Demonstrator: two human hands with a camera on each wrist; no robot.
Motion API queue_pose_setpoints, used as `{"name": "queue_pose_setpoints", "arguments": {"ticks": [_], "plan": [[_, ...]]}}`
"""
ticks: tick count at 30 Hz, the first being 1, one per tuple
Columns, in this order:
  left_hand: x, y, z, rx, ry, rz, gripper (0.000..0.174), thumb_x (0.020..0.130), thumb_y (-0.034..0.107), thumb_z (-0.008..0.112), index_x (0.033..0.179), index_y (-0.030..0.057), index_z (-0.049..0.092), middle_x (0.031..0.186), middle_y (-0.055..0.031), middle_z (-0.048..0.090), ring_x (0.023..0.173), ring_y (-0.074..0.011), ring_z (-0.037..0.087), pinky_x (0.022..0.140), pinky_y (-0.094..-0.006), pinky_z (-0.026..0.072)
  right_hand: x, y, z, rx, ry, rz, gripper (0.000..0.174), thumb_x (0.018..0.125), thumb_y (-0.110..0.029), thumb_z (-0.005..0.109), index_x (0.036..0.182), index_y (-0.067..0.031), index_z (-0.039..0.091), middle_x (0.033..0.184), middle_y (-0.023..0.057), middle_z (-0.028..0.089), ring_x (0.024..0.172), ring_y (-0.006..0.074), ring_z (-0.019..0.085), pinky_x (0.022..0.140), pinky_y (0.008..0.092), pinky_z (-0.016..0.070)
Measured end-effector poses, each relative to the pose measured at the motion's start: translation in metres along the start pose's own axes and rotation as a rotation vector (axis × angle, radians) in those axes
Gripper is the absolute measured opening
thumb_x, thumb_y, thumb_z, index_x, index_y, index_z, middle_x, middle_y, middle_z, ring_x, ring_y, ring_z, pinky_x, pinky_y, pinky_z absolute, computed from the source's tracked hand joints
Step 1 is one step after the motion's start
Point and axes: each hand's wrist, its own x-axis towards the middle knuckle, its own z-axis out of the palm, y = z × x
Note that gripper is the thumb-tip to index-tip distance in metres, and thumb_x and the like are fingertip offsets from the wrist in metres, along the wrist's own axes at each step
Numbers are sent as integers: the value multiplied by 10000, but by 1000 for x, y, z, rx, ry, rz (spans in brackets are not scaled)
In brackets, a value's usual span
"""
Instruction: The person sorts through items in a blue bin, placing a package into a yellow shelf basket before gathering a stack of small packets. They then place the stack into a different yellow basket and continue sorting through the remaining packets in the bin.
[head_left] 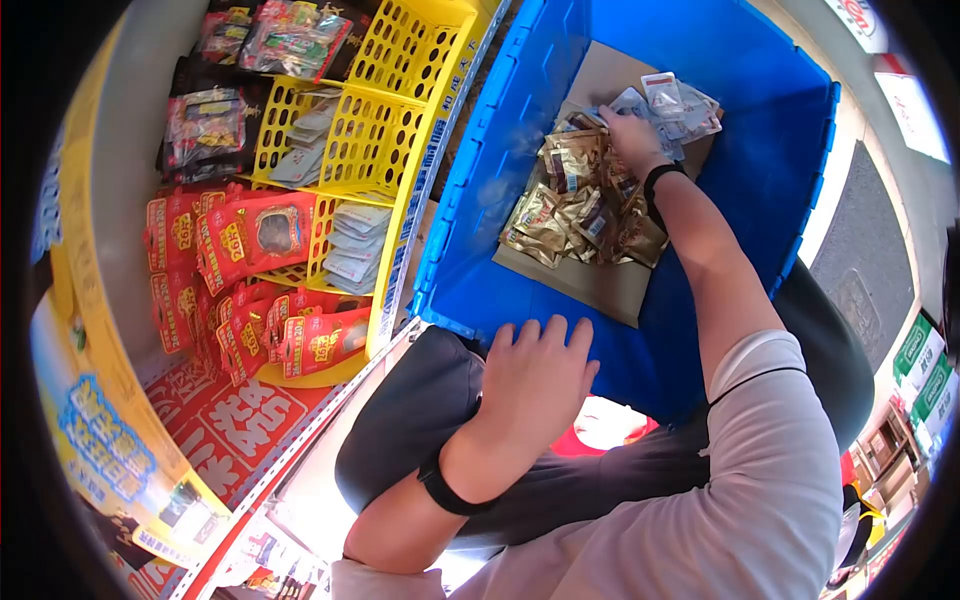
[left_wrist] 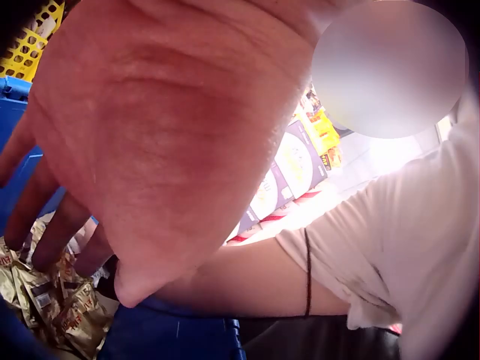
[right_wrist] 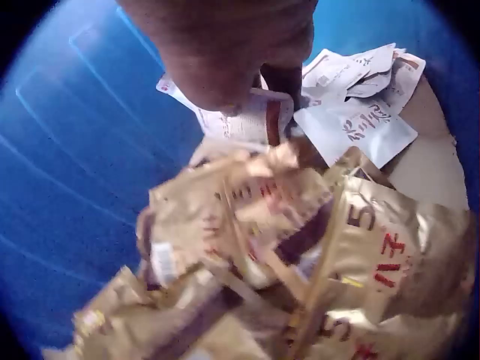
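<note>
In the head view, gold packets (head_left: 575, 215) and white packets (head_left: 685, 110) lie on cardboard (head_left: 620, 290) inside a blue bin (head_left: 745, 60). My right hand (head_left: 635, 145) reaches in where the two kinds meet. The right wrist view shows its thumb and a finger (right_wrist: 217, 94) pinching a white packet (right_wrist: 259, 120) with a brown stripe, beside more white packets (right_wrist: 356, 131) and above gold packets (right_wrist: 390, 262). My left hand (head_left: 530, 385), empty, hangs with spread fingers over the bin's near edge; its palm (left_wrist: 165, 135) fills much of the left wrist view.
Left of the bin stands a yellow perforated basket (head_left: 415, 190) with compartments, some holding white packets (head_left: 355, 245). Red packages (head_left: 260, 240) hang beside it, with colourful bagged items (head_left: 300, 40) above. My bent legs (head_left: 400, 430) are at the near side.
</note>
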Motion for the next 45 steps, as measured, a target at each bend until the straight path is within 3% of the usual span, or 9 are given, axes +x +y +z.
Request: {"name": "queue_pose_setpoints", "arguments": {"ticks": [8, 11, 13, 17, 21, 24, 29, 38, 45], "plan": [[-24, -8, 3, -24, 216, 105, 360, 949, 319, 654, 1222, 84, 636, 1087, -132, 676, 1033, -349, 666, 852, -493, 524, -29, -1, -89, 420, 240, -35, 481, 938, -263, 714, 1342, -23, 613, 1124, 252, 728, 1085, 438, 679, 946, 465, 537], [-28, -9, -10, -112, 427, 78, 384, 949, 282, 658, 1257, 56, 616, 1181, -161, 659, 1113, -372, 636, 930, -491, 519, -67, -30, -146, 1008, 61, -89, 420, 895, -205, 771, 1215, 48, 673, 1061, 151, 768, 977, 261, 744, 870, 387, 568], [-27, -11, -20, -336, 667, 104, 473, 949, 261, 677, 1342, 22, 565, 1304, -189, 610, 1211, -404, 582, 1017, -465, 499, -137, -83, -216, 1279, -159, -76, 374, 906, -159, 760, 1207, 49, 682, 1065, 84, 764, 953, 177, 724, 841, 344, 572], [-10, -13, -28, -747, 883, 99, 818, 968, 392, 727, 1565, -2, 330, 1482, -247, 448, 1283, -349, 552, 1055, -422, 481, -235, -131, -283, 1043, -160, -270, 360, 945, -103, 713, 1282, 10, 654, 1169, 78, 735, 1033, 175, 699, 912, 345, 571], [-20, 6, -42, -1522, 654, 329, 675, 1047, 428, 620, 1552, 46, 386, 1428, -148, 546, 1265, -234, 569, 1001, -379, 512, -303, -161, -317, 1248, -228, -396, 531, 969, -14, 671, 1466, -14, 486, 1321, 89, 665, 1164, 182, 656, 1003, 354, 537], [-26, 6, -40, -1783, 373, 393, 362, 1110, 425, 475, 1319, 152, 589, 1298, -18, 649, 1201, -162, 627, 998, -402, 530, -306, -155, -313, 1252, -240, -389, 506, 959, 3, 686, 1430, -12, 500, 1280, 105, 684, 1154, 187, 664, 1000, 360, 543], [-33, 7, -42, -2019, 490, 341, 271, 1119, 335, 479, 1283, 146, 583, 1280, -44, 655, 1173, -221, 653, 943, -448, 576, -277, -139, -304, 1082, -106, -402, 272, 937, -56, 737, 1190, 2, 655, 1149, 63, 725, 1055, 144, 672, 965, 322, 533], [-9, -9, -59, -1888, 523, 341, 264, 1101, 370, 514, 1191, 130, 572, 1278, -60, 634, 1194, -200, 620, 1021, -423, 514, -242, -154, -310, 1262, -109, -410, 255, 948, -65, 737, 1181, 4, 661, 1088, 80, 737, 988, 127, 685, 894, 291, 547], [10, 2, -71, -1887, 430, 297, 500, 1076, 296, 554, 1518, 107, 414, 1451, -93, 569, 1354, -257, 560, 1099, -452, 492, -227, -153, -298, 1403, -107, -379, 208, 924, -50, 755, 1093, 22, 656, 1008, 94, 746, 915, 137, 694, 810, 305, 561]]}}
